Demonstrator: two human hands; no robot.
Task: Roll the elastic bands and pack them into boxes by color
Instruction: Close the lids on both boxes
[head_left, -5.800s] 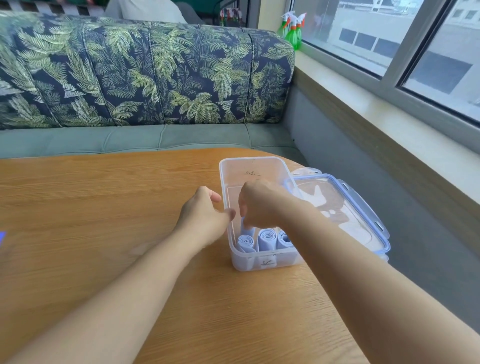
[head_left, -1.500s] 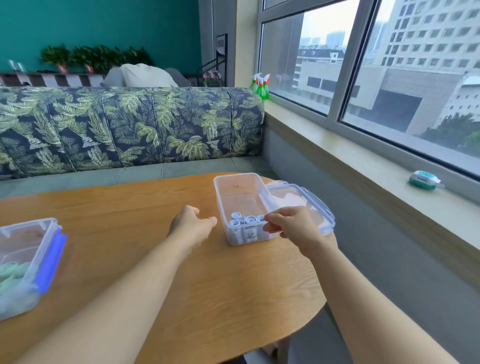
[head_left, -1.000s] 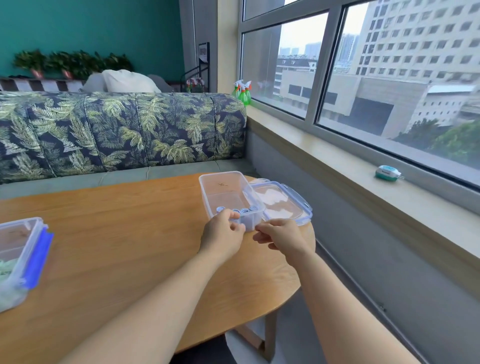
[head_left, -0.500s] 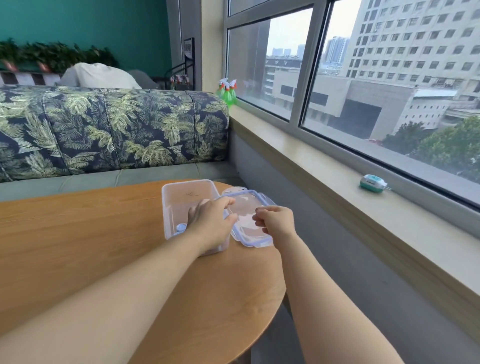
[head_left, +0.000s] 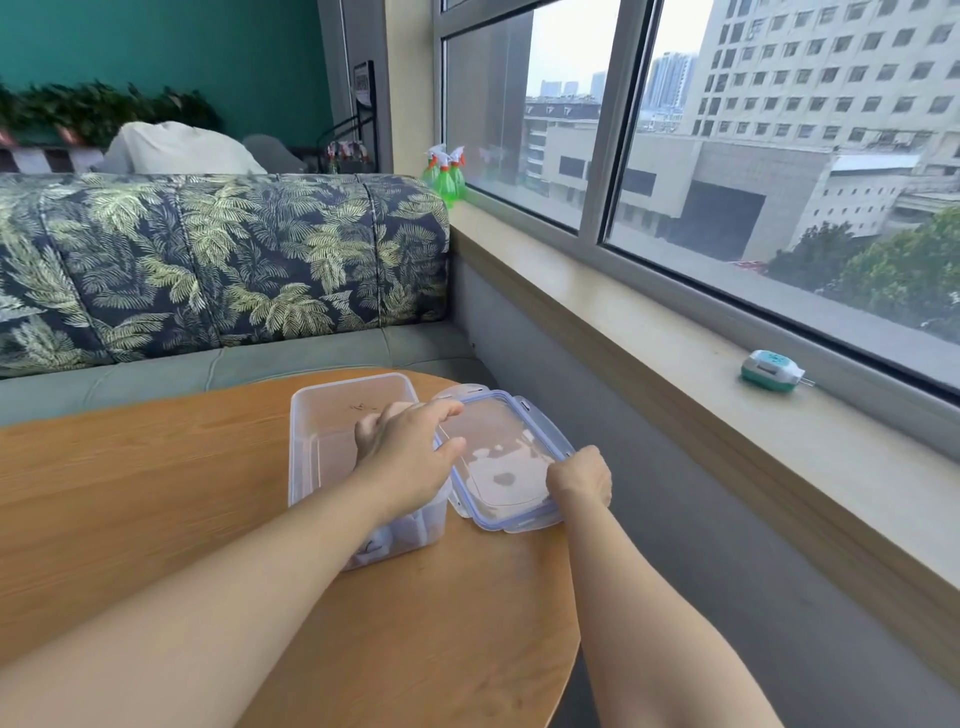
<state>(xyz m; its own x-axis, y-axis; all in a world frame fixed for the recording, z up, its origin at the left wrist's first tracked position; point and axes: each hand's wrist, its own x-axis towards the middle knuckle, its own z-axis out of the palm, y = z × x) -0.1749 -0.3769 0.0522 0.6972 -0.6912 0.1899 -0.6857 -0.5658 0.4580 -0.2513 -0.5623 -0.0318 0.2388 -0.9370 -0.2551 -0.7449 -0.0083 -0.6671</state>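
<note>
A round wooden surface (head_left: 156, 493) stands before a sofa (head_left: 218, 260) with a leaf-print back, below a teal wall (head_left: 182, 47). A window (head_left: 779, 130) runs along the right, and its windowsill (head_left: 623, 338) carries green spray bottles (head_left: 447, 176) and a small teal-and-white device (head_left: 771, 370). A clear box (head_left: 322, 431) sits near the surface's right edge, its blue-rimmed lid (head_left: 498, 467) touching its right side. The left hand (head_left: 405, 457), fingers loosely spread and holding nothing, reaches across the box toward the lid. The right hand (head_left: 579, 475) grips the lid's near right edge with curled fingers. The rolled elastic bands (head_left: 415, 527) lie at the box's near end, mostly hidden by the left forearm and blurred through the plastic; their colour cannot be told.
</note>
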